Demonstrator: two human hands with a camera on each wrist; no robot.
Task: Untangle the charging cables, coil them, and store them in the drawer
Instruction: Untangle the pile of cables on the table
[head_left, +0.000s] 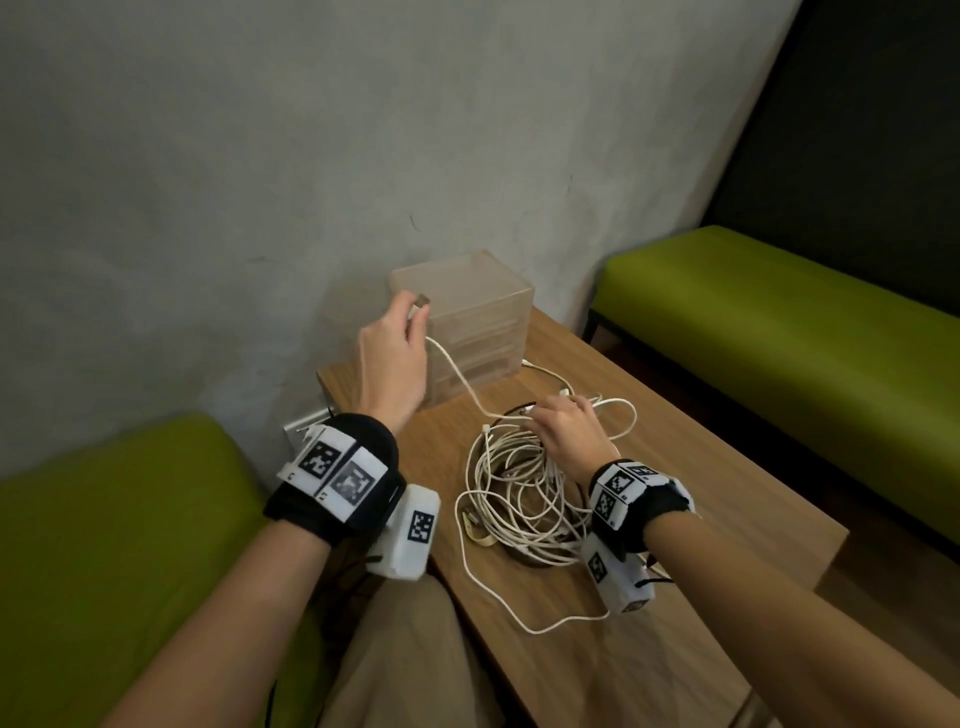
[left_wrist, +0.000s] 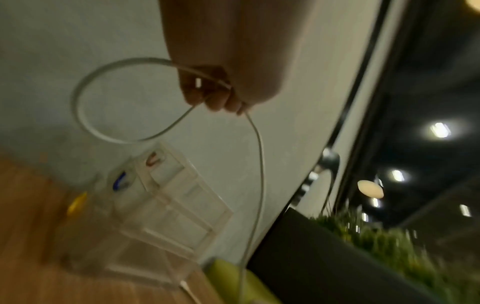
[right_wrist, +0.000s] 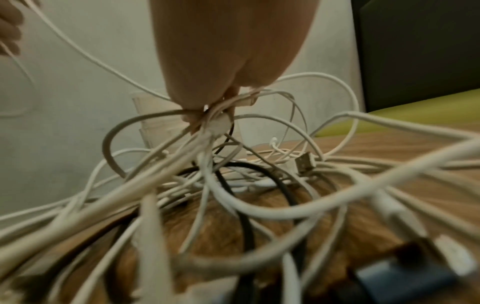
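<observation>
A tangled heap of white cables (head_left: 524, 493) with a black one mixed in lies on the wooden table (head_left: 675, 467). My left hand (head_left: 395, 353) is raised in front of the clear drawer unit (head_left: 467, 322) and pinches the plug end of one white cable (head_left: 457, 374), which runs down to the heap. In the left wrist view that cable (left_wrist: 78, 107) forms a small loop at my fingers (left_wrist: 207, 96). My right hand (head_left: 566, 431) rests on the heap's far side, its fingers (right_wrist: 207, 111) pinching a bunch of strands. A USB plug (right_wrist: 303, 162) lies in the heap.
The drawer unit stands against the grey wall (head_left: 311, 156) at the table's back left corner, all drawers pushed in. Green benches (head_left: 779, 322) flank the table right and left (head_left: 104, 545). One loose cable loop (head_left: 545, 618) reaches toward the table's near edge.
</observation>
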